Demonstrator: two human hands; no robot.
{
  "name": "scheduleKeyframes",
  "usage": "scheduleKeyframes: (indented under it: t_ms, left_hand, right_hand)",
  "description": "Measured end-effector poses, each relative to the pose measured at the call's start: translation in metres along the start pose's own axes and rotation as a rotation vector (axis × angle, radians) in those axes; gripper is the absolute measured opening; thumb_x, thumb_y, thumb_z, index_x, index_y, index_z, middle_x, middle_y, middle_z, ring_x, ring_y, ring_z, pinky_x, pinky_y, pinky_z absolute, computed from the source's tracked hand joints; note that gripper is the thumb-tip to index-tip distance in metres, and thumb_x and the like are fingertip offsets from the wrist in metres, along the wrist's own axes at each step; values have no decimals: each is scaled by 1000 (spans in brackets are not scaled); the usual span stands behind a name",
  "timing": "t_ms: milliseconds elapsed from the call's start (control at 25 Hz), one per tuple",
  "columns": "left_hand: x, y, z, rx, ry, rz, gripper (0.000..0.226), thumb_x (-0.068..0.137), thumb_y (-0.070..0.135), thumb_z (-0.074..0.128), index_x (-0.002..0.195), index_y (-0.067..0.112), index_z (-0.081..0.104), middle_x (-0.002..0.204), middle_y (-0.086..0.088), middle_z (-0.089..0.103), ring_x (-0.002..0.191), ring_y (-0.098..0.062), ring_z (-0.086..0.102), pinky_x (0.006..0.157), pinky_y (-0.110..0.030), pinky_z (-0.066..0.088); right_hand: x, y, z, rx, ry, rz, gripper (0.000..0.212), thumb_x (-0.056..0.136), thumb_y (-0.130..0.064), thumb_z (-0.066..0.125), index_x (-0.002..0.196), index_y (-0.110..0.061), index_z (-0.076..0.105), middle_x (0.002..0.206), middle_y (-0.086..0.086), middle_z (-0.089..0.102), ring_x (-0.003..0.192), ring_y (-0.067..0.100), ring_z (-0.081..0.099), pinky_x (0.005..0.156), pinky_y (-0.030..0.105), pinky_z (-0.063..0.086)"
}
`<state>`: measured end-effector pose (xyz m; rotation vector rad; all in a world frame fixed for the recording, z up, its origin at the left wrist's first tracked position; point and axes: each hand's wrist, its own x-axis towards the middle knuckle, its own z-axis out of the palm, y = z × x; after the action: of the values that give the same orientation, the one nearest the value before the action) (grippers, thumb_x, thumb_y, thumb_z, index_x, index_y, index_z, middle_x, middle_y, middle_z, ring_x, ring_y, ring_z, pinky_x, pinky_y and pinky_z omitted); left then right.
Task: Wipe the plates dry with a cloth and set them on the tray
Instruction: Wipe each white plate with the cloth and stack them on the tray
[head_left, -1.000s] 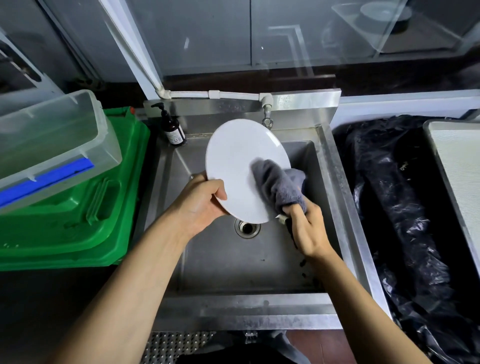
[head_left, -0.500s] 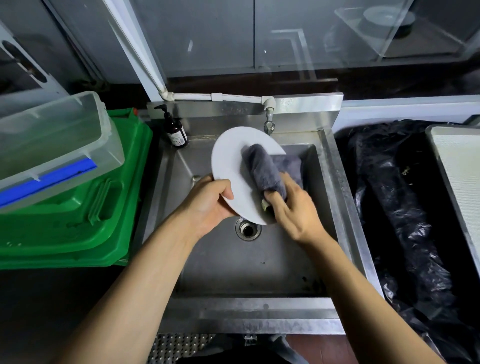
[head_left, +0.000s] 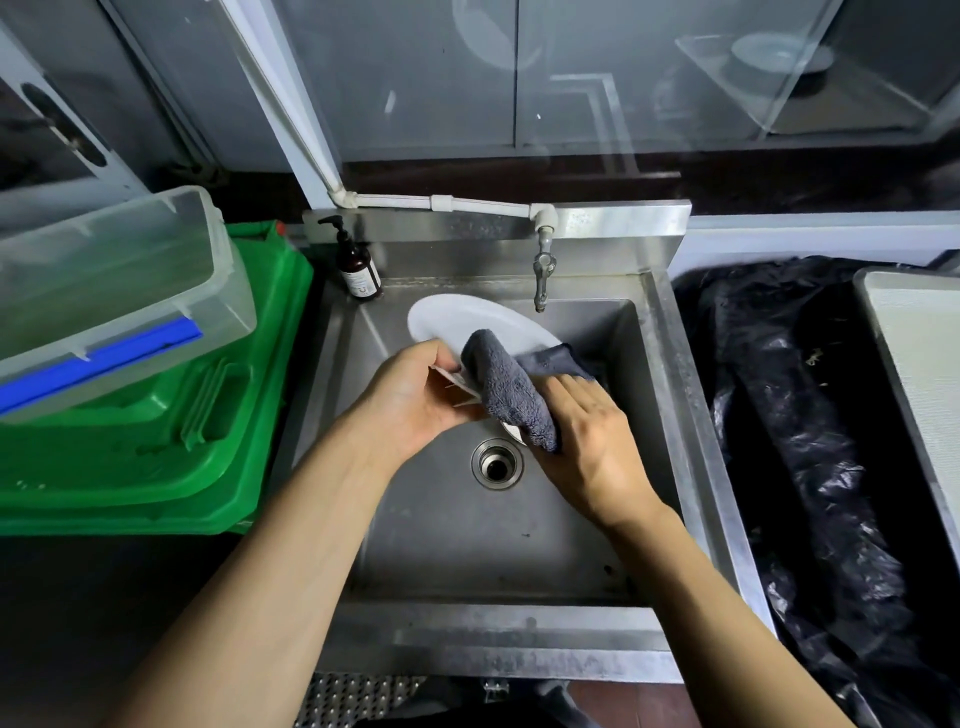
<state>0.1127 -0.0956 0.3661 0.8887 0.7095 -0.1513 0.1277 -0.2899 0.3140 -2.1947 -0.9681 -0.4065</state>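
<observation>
A white round plate (head_left: 457, 322) is held over the steel sink (head_left: 670, 395), tilted so its far half shows. My left hand (head_left: 410, 400) grips the plate's near left edge. A dark grey cloth (head_left: 511, 389) is folded over the plate's near rim. My right hand (head_left: 587, 441) holds that cloth against the plate from the right, fingers curled round the cloth. The near part of the plate is hidden by the cloth and both hands. A pale tray (head_left: 919, 353) lies at the far right edge.
A tap (head_left: 543, 275) hangs over the sink's back, with a brown soap pump bottle (head_left: 356, 265) at the back left corner. The drain (head_left: 496, 462) sits below my hands. A clear tub (head_left: 104, 291) rests on a green crate (head_left: 156, 436) at left. Black plastic sheeting (head_left: 789, 415) lies right.
The plate has tipped from nearly upright to flatter and lower. The cloth and my right hand slid from the plate's right side down over its near rim.
</observation>
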Motion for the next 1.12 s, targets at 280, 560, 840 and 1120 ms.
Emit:
scheduleKeyframes:
  t_ms: [280,560,840,1120]
  left_hand:
    - [4,-1,-22,213,20,-118,53,83,43,73,120,6,60,110,-25,72,95,-38,74,80,-59,58]
    - [15,-35,-55,440,286,56,12,84,10,57,94,14,62,101,-10,66,86,-21,65,73,-32,58]
    - [11,-33,-54,-30,-46,-13,63,61,-2,52,122,9,61,124,-14,68,111,-29,65,105,-44,49]
    - [0,-31,-38,56,-45,37,51,61,-5,46,104,13,67,102,-10,73,87,-26,72,78,-41,58]
  right_hand:
    - [1,-5,13,629,149,671,10,91,-21,76,87,-21,67,69,-6,70,61,12,65,57,31,51]
    - [-1,20,1,1115,342,1218,20,85,-21,82,99,-8,75,84,8,75,76,21,73,66,40,62]
    - [-7,28,4,1478,296,1319,20,87,-17,79,105,-8,76,116,25,72,104,41,71,86,66,54]
    - [-17,18,3,817,394,1247,19,75,-45,59,72,-27,66,67,-17,64,68,5,57,64,22,48]
